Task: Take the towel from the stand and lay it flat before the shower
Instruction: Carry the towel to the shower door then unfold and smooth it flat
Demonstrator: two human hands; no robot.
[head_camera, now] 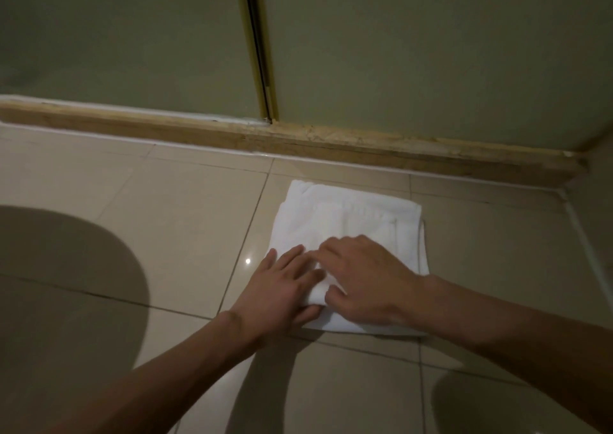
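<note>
A white towel (351, 221), still folded into a thick rectangle, lies on the beige floor tiles a short way in front of the shower's sill. Both my hands rest on its near half. My left hand (282, 287) lies on the towel's near left corner, its thumb tucked under a fold and fingers spread on top. My right hand (368, 281) presses on the near middle, with its thumb and fingers curled around the same fold. The towel's near edge is partly hidden under my hands.
The frosted shower door (132, 42) with its dark vertical seam (257, 45) stands behind a worn wooden sill (298, 141). A side wall meets the floor at the right (583, 234). My shadow falls on the tiles (66, 284) at the left.
</note>
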